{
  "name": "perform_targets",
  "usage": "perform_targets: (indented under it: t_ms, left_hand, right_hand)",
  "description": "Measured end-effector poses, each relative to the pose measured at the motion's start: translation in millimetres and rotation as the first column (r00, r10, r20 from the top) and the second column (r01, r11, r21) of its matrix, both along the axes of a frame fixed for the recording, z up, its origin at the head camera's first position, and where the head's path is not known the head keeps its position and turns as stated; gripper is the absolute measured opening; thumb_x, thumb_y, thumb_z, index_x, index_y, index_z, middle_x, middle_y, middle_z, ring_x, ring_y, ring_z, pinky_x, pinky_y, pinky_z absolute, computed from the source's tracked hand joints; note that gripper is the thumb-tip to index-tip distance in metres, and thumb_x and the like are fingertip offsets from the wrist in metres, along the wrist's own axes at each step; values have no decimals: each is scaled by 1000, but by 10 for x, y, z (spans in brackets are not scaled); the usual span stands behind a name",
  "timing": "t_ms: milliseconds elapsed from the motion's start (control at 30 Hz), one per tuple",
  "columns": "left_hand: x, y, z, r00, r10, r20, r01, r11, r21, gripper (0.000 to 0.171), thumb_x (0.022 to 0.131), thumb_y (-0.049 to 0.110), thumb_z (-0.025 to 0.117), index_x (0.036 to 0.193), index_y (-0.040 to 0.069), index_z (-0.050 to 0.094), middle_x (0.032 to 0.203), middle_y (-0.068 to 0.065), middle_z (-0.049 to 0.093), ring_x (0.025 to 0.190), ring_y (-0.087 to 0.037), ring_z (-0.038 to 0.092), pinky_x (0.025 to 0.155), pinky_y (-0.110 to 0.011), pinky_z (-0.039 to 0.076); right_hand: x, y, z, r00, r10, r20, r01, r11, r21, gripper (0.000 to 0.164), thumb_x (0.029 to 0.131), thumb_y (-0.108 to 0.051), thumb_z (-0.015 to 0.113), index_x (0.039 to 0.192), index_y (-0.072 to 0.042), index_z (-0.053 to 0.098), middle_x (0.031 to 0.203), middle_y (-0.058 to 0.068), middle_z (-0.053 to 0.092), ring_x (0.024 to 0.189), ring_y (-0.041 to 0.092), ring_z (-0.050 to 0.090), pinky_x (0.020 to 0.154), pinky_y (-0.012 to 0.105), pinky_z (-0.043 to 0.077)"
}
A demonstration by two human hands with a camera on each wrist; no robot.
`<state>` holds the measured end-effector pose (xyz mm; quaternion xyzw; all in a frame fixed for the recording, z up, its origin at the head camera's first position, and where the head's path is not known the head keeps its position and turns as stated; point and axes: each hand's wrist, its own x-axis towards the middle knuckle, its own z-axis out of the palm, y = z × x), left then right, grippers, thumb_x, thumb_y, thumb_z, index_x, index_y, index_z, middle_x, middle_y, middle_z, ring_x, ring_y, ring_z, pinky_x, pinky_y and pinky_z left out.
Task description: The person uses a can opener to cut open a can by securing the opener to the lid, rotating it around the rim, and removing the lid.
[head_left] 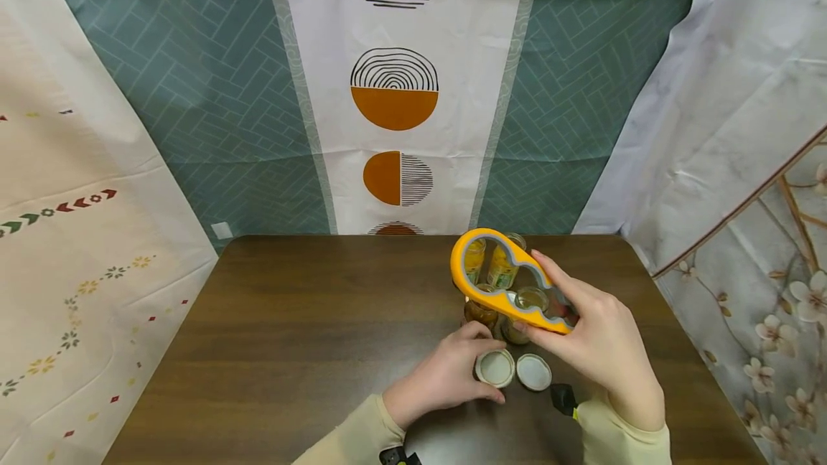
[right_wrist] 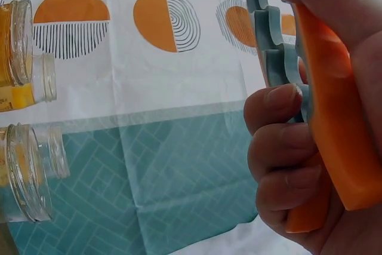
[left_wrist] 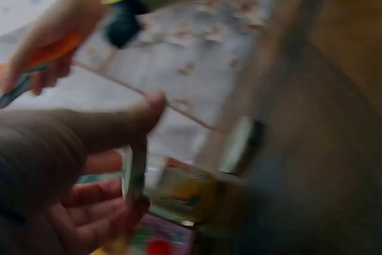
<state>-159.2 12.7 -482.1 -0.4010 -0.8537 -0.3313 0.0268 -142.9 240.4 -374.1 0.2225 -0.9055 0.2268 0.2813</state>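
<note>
My right hand (head_left: 604,332) grips an orange jar opener (head_left: 460,264) with a scalloped grey inner lining, raised over a group of glass jars. In the right wrist view the fingers (right_wrist: 283,141) curl round its orange handle (right_wrist: 340,117). Low in front of the jars, my left hand (head_left: 449,372) holds a pale jar lid (head_left: 495,368) by its edge, between thumb and fingers. The left wrist view is blurred, but the lid (left_wrist: 135,168) shows edge-on there. Just right of it, a second lid (head_left: 533,372) lies on the table with its white inside up.
Several lidless glass jars stand close together at the table's right; a yellow-filled one (head_left: 502,268) is at the back, a brown-filled one (head_left: 481,316) nearer. The brown wooden table (head_left: 291,336) ends at a patterned cloth backdrop (head_left: 213,92).
</note>
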Motion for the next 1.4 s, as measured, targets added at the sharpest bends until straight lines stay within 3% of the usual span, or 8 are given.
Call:
perform_targets:
  t_ms: [133, 267, 367, 867, 1067, 1167, 1233, 1400]
  left_hand:
    - [6, 102, -215, 983, 3, -182, -40, 979, -201, 75, 66, 48, 89, 128, 13, 66, 113, 5, 54, 96, -5, 52, 86, -18, 48]
    - [-6, 157, -355, 952, 15, -306, -110, 949, -296, 75, 60, 53, 88, 123, 17, 68, 112, 4, 56, 93, -8, 55, 83, -22, 50]
    - [-19, 168, -410, 937, 11, -349, -134, 934, -330, 73, 58, 54, 88, 119, 20, 69, 110, 3, 57, 90, -10, 56, 80, -23, 51]
    - [-96, 133, -539, 953, 41, -302, -141, 938, -316, 72, 55, 57, 89, 115, 20, 72, 106, 4, 59, 91, -10, 55, 78, -27, 51]
    - [-105, 76, -540, 981, 38, -189, -79, 974, -214, 71, 58, 55, 89, 118, 21, 71, 110, 5, 61, 98, -9, 54, 83, -28, 50]
    - [-109, -61, -509, 990, 36, -137, -50, 994, -100, 69, 61, 54, 89, 118, 19, 71, 112, 5, 62, 101, -7, 54, 85, -27, 51]
    - [-131, -213, -468, 992, 51, -112, -57, 997, -48, 67, 64, 52, 88, 119, 20, 71, 113, 7, 61, 102, -5, 54, 86, -27, 51]
    - [-268, -719, -367, 988, 156, -23, -156, 988, 4, 63, 72, 45, 87, 126, 18, 67, 117, 6, 60, 105, -8, 56, 87, -34, 53]
  right_hand:
    - [-1, 0, -4, 1000, -12, 24, 12, 1000, 9, 96, 60, -45, 90, 146, -34, 48, 67, -14, 45, 56, 3, 43, 49, 27, 41]
    - [4, -8, -20, 998, -17, 55, 16, 1000, 23, 96, 62, -52, 89, 147, -36, 46, 68, -14, 47, 57, 4, 44, 50, 28, 41]
    - [5, -15, -23, 998, -21, 61, 19, 999, 32, 96, 63, -56, 87, 147, -36, 45, 68, -13, 47, 58, 4, 45, 51, 29, 42]
    - [-40, -48, -50, 991, -63, 114, 60, 998, 31, 97, 63, -58, 87, 148, -38, 44, 66, -11, 49, 57, 7, 46, 51, 31, 40]
    - [-21, 52, -27, 971, -141, 194, 152, 987, -46, 95, 67, -55, 86, 148, -43, 39, 61, -6, 47, 52, 13, 45, 47, 31, 36]
    - [-14, 219, -35, 932, -228, 282, 268, 957, -111, 87, 72, -57, 82, 147, -47, 38, 69, 0, 52, 59, 19, 49, 52, 34, 38]
    - [-51, 422, -90, 887, -281, 366, 342, 933, -112, 84, 76, -60, 77, 148, -42, 39, 79, 5, 59, 67, 23, 54, 55, 37, 40]
    - [-312, 1082, -557, 713, -345, 611, 387, 920, 68, 92, 84, -71, 59, 147, -8, 39, 113, 25, 62, 93, 42, 59, 65, 50, 47]
